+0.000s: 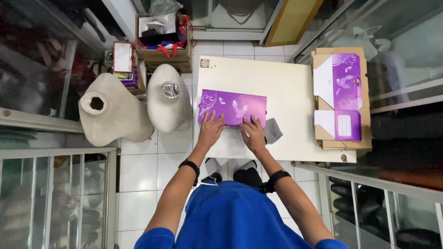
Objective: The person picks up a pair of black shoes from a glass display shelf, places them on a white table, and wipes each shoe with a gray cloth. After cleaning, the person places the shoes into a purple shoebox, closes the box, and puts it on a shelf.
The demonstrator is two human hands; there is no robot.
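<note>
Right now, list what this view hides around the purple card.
Head view only:
- Near edge of the purple card: covered by left hand and right hand.
- Grey piece: partly under the right hand.
- Cardboard stack: topped by purple sheets, count unreadable.

Bright, even light is falling from above, making the cream worktop and the white floor tiles look pale. Soft, short shadows are lying under the hands. The glass cases at both sides are catching glare and looking hazy — things behind them are blurring. The wide lens is bending straight lines near the edges. The middle is staying sharp.
</note>
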